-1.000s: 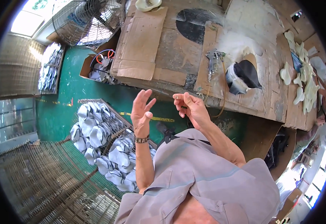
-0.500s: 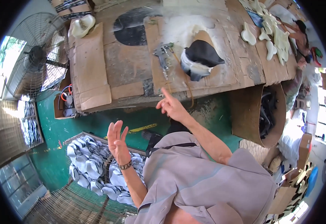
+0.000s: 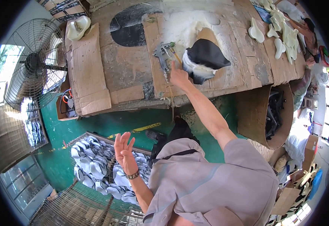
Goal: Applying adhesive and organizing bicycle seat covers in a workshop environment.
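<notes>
Reaching out over the bench, the right hand lands at the lower end of the spray gun — fingers curled loosely beside its handle, touching or just short of it, and whether they have closed on it cannot be told from here. The gun is grey metal, angular and slim, lying flat on the cardboard; its long axis runs up and down the picture, leaning a little to the left, with the thin end nearest the hand and the bulkier head away from it. A hose trails from below the hand down past the bench edge. Just to the right of the hand sits a black shoe piece, smooth and rounded, with white fluffy lining at its rim. The left hand hangs well back from all this, open and empty, fingers spread wide, a beaded band at the wrist — beneath it a wire rack packed with pale rounded pieces. The bench is rough wood covered in worn brown cardboard sheets, dusted white around the shoe piece, with a dark round stain beyond the gun. Green painted floor below, a big wire-caged fan far to the left.
</notes>
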Tool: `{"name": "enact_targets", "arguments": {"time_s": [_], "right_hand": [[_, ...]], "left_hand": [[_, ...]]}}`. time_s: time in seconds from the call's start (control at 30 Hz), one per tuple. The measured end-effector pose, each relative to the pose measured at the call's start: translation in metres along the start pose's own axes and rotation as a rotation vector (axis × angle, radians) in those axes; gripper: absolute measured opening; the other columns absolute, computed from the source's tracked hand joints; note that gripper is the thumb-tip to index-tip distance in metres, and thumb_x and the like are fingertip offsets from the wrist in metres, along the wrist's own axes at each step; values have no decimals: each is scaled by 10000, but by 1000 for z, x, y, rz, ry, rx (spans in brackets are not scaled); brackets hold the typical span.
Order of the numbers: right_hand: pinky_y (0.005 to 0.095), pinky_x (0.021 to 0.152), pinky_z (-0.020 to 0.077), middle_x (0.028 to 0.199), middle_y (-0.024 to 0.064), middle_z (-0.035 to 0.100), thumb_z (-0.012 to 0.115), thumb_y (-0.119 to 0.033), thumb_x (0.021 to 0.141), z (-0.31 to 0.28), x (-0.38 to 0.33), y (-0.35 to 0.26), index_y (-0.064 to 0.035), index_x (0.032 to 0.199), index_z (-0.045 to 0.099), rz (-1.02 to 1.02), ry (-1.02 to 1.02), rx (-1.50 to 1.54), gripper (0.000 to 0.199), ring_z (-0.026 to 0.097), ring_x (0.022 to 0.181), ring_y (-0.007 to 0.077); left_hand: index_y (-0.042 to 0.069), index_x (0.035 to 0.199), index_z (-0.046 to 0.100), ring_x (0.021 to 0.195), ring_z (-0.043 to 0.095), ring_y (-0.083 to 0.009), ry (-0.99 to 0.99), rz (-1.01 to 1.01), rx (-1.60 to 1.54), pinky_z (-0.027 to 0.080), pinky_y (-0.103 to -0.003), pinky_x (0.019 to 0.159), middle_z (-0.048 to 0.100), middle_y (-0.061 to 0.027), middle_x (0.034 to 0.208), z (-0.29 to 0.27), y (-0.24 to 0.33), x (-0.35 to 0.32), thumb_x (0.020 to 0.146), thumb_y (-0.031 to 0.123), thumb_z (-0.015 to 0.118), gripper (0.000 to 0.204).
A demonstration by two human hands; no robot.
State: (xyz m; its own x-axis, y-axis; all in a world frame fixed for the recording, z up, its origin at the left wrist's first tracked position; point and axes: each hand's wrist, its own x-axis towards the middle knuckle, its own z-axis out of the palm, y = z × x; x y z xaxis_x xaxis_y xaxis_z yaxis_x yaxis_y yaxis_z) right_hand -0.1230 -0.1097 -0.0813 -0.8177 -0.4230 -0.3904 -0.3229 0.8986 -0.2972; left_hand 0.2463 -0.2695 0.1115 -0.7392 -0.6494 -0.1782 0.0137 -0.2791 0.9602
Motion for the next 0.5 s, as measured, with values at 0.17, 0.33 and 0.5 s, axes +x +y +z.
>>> {"name": "enact_targets", "arguments": {"time_s": [0.17, 0.33, 0.5], "right_hand": [[496, 759, 578, 935, 247, 743, 551, -126, 874, 19, 12, 7, 66, 1588, 195, 42, 24, -92, 821, 744, 868, 392], [497, 735, 578, 1006, 216, 757, 481, -176, 949, -4, -24, 6, 1, 1245, 631, -85, -91, -196, 376, 752, 887, 367], [316, 702, 522, 840, 67, 732, 668, -237, 976, -66, -172, -112, -37, 1132, 746, -336, -256, 878, 266, 666, 770, 153]], "left_hand": [[-35, 1509, 402, 1328, 558, -357, 24, -10, -10, 502, -504, 1066, 572, -233, 1404, 1, 4, -2, 886, 601, 690, 935], [-38, 1531, 364, 1383, 497, -386, -43, 5, -107, 449, -554, 1109, 535, -233, 1454, 5, 15, 1, 861, 670, 662, 1019], [-24, 1599, 220, 1543, 229, -387, -253, -74, -618, 222, -605, 1229, 277, -242, 1644, -6, 31, 12, 688, 842, 667, 1333]]}}
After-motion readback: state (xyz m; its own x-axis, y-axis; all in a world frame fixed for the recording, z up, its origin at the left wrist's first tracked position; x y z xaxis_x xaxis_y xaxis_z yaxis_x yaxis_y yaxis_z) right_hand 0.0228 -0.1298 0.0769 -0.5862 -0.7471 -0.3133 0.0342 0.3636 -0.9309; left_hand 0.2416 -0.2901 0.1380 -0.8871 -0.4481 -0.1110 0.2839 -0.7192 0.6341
